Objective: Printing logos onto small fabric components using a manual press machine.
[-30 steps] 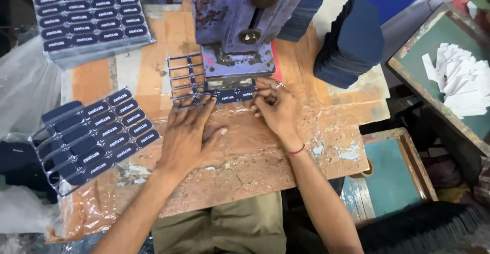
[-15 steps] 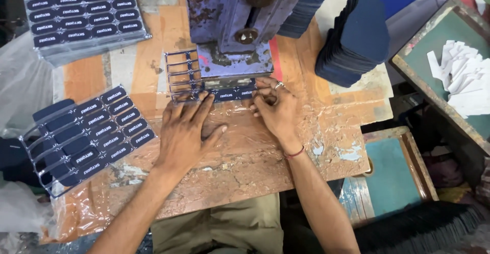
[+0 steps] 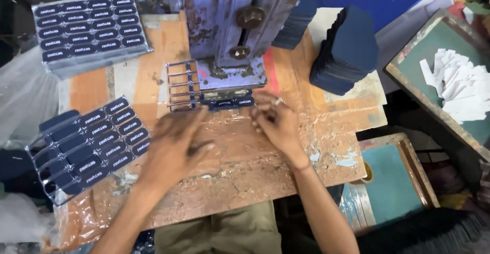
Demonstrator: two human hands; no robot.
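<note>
Right hand (image 3: pixel 278 124): fingers pinched on near edge of dark card sheet (image 3: pixel 229 102).
Left hand (image 3: pixel 176 147): spread flat, blurred, holding nothing, just short of sheet.
Sheet position: under blue press (image 3: pixel 232 34), on the metal frame (image 3: pixel 181 85).
Handling: judged light, thin, bendable; best taken by exposed front edge.

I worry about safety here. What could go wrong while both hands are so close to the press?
The right hand is right at the dark sheet under the press head, so fingers could be pinched. The left hand looks blurred from motion and might shift the sheet out of line.
</note>
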